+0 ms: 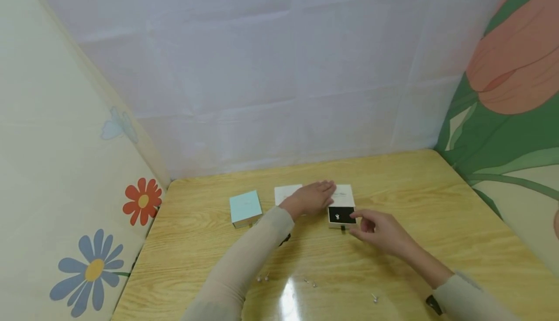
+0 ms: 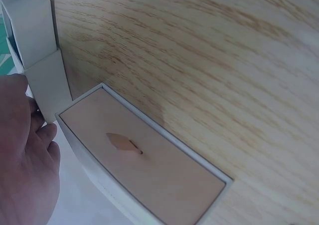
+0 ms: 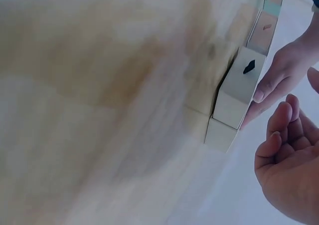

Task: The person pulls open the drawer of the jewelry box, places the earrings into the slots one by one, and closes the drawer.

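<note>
My left hand (image 1: 312,198) lies across the left edge of a white jewellery box (image 1: 345,194), its fingers resting on the sleeve. The box's drawer stands pulled out toward me, with a black pad (image 1: 345,211) inside and a dark pull tab (image 1: 343,228) at the front. A small silvery piece (image 1: 337,216) sits on the pad; its exact kind is too small to tell. At the drawer's right corner is my right hand (image 1: 382,231), thumb and forefinger apart and loosely bent. Nothing shows between those fingers in the right wrist view.
Partly behind my left arm is a second white box (image 1: 286,192); a light blue box (image 1: 245,206) stands farther left. Tiny earring-like pieces lie on the wooden table (image 1: 196,262): a left pair (image 1: 263,278), a middle pair (image 1: 310,283) and one piece (image 1: 374,299) at the right.
</note>
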`<state>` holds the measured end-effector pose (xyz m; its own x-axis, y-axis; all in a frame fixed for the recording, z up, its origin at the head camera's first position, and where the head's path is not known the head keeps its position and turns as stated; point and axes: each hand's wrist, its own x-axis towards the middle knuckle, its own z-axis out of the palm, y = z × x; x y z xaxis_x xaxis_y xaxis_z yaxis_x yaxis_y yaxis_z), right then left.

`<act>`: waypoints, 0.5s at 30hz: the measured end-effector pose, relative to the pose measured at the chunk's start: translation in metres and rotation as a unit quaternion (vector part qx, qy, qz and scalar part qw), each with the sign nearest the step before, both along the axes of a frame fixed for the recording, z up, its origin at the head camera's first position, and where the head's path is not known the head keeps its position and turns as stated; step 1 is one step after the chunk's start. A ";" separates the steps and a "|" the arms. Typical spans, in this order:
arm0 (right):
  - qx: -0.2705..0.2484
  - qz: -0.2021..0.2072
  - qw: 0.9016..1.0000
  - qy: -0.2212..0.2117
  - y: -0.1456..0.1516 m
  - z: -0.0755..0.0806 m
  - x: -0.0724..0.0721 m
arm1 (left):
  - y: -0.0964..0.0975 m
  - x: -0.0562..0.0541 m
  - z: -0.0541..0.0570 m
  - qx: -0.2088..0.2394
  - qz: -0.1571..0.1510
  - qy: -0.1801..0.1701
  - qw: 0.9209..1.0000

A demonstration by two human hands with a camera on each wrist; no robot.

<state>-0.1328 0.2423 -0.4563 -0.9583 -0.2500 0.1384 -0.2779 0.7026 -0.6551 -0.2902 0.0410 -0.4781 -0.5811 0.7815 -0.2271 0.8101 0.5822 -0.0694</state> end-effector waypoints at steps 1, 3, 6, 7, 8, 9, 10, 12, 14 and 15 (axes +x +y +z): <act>-0.004 0.003 1.000 -0.003 0.001 0.000 0.004 | 0.000 0.000 0.000 0.000 0.001 -0.001 1.000; -0.009 0.008 1.000 -0.008 0.002 0.000 0.011 | 0.000 0.001 0.001 -0.001 0.002 -0.004 1.000; -0.012 0.015 1.000 -0.010 0.004 -0.002 0.022 | 0.000 0.001 0.002 -0.001 -0.001 -0.002 1.000; -0.011 0.017 1.000 -0.010 0.005 -0.003 0.026 | 0.000 0.002 0.002 -0.001 -0.002 -0.002 1.000; -0.013 0.021 1.000 -0.006 0.006 -0.004 0.029 | 0.000 0.002 0.002 -0.001 -0.004 -0.001 1.000; -0.014 0.026 1.000 -0.005 0.006 -0.005 0.033 | 0.000 0.002 0.002 -0.002 -0.005 -0.001 1.000; -0.016 0.031 0.999 -0.003 0.006 -0.007 0.036 | 0.000 0.002 0.002 -0.002 -0.005 -0.001 1.000; -0.021 0.046 0.999 0.006 0.007 -0.010 0.043 | 0.000 0.002 0.002 -0.002 -0.005 -0.002 1.000; -0.029 0.063 0.997 0.017 0.008 -0.014 0.050 | -0.001 0.003 0.003 -0.004 -0.005 -0.002 1.000; -0.033 0.072 0.997 0.014 0.009 -0.015 0.052 | -0.001 0.003 0.003 -0.004 -0.005 -0.002 1.000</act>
<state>-0.0805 0.2512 -0.4717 -0.9090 -0.3735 0.1849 -0.3910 0.6103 -0.6889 -0.2874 0.0400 -0.4750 -0.5731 0.7850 -0.2351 0.8157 0.5741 -0.0712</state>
